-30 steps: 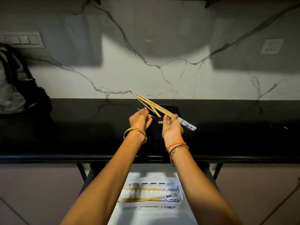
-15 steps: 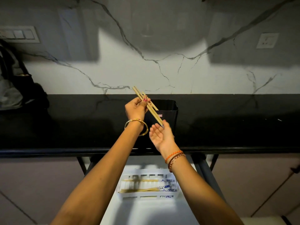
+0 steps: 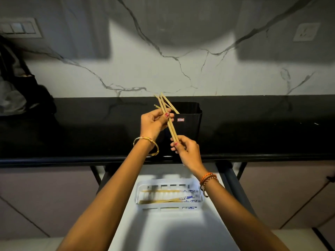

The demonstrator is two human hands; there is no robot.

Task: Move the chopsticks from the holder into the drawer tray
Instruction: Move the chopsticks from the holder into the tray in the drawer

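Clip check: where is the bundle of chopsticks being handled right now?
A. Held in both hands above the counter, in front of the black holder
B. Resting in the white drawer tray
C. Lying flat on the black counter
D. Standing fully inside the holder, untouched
A: the left hand grips the chopsticks near their upper part while the right hand pinches their lower end, in front of the black holder.

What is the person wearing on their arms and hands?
Both forearms are bare, with no sleeves in view. The left hand has a red-painted thumbnail and a gold bangle at the wrist. The right hand has orange and dark braided thread bracelets at its wrist.
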